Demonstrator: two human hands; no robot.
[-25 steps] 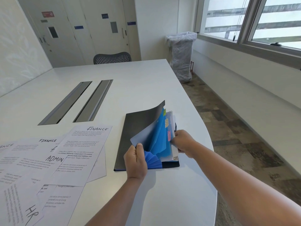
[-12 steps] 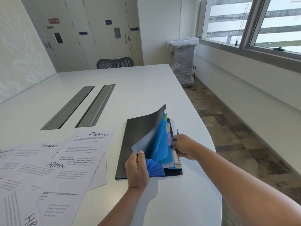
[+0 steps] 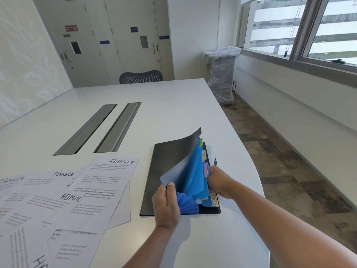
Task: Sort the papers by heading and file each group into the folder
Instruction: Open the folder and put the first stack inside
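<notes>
White table (image 3: pixel 183 113); left hand (image 3: pixel 167 206) pinches folder (image 3: pixel 166 171) cover; right hand (image 3: pixel 220 182) grips blue dividers (image 3: pixel 195 176).

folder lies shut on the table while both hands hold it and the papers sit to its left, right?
Not shut: the head view shows the folder open, the left hand lifting its dark cover and the right hand at the blue dividers. The papers do lie left of it.

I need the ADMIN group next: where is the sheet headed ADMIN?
In the head view, the ADMIN sheet lies left of the folder, partly under a FINANCE sheet.
</notes>
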